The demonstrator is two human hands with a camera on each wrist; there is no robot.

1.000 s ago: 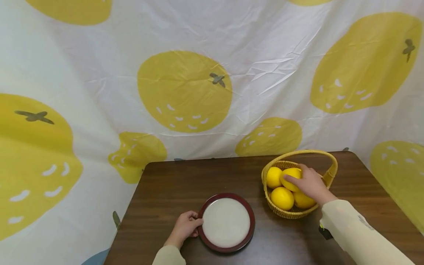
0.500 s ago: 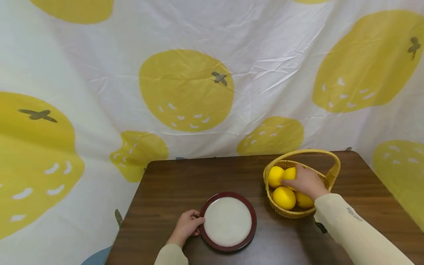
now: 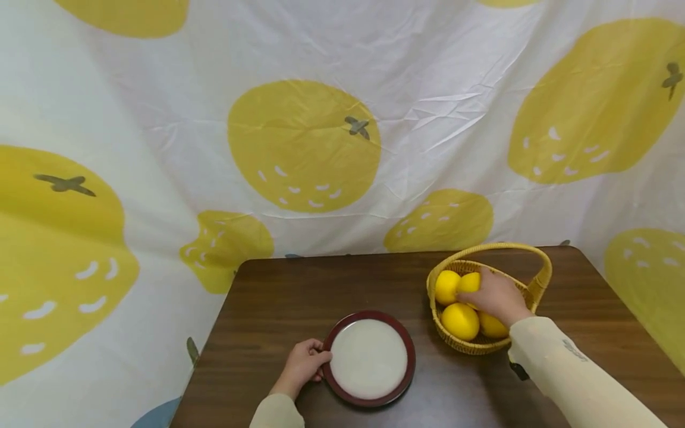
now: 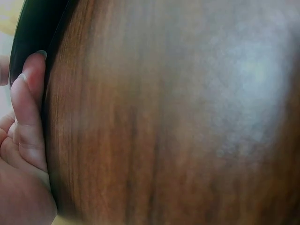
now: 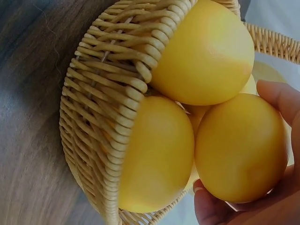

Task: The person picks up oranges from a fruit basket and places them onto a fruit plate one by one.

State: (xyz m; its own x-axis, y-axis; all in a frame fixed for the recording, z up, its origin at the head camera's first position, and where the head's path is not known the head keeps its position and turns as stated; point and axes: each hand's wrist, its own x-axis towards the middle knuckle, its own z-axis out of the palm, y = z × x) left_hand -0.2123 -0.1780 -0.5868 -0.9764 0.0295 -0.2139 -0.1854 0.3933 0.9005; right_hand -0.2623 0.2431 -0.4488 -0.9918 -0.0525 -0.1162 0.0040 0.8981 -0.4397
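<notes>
In the head view a round plate (image 3: 369,359) with a pale centre and dark red rim lies on the brown table. My left hand (image 3: 302,365) pinches its left edge, thumb on top of the rim. The left wrist view shows curled fingers (image 4: 29,110) against the plate's dark outer side (image 4: 35,28). Over at the right, my right hand (image 3: 497,295) reaches into a wicker basket (image 3: 473,348) holding several yellow lemons. Its thumb and fingers grip one lemon (image 5: 241,147), which sits against two others, a lower lemon (image 5: 159,154) and an upper lemon (image 5: 206,51).
The basket's tall arched handle (image 3: 495,245) rises over the lemons, close to the right forearm. Wood-grain table (image 3: 299,297) extends left of the basket and behind the plate. A white cloth (image 3: 428,71) printed with yellow fruit hangs behind the table.
My right hand has shifted slightly and covers more of the gripped lemon, with its sleeve a little further left. My left hand stays on the plate's rim. The head view has drifted slightly.
</notes>
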